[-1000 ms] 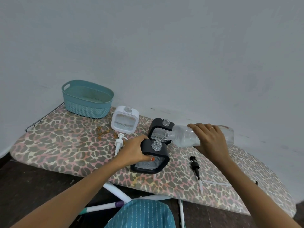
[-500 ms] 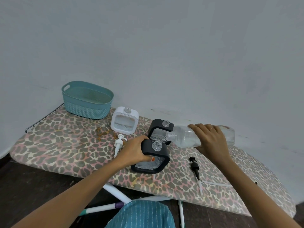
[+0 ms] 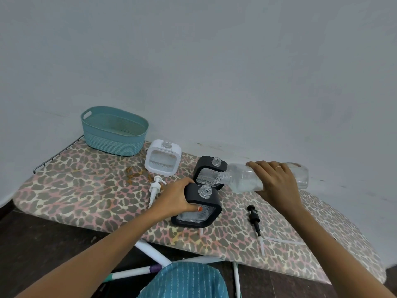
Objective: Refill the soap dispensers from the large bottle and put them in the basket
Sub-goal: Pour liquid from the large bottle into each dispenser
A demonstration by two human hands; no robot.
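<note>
Head view: pouring, frame centre.
Fingers [image 3: 257,166] of the right hand [image 3: 277,183] wrap the large bottle [image 3: 240,179], near-horizontal, neck pointing left, apparently above the black dispenser [image 3: 206,203] the left hand [image 3: 175,197] grips.

Head view, down over ironing board [image 3: 90,190]

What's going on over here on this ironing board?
A person is refilling soap dispensers. The right hand tips the large bottle so liquid runs into the open neck of the near black dispenser, which the left hand holds on the ironing board. A second black dispenser and a white dispenser stand behind, both uncapped. A white pump and a black pump lie loose; the basket holds no dispenser yet.
</note>
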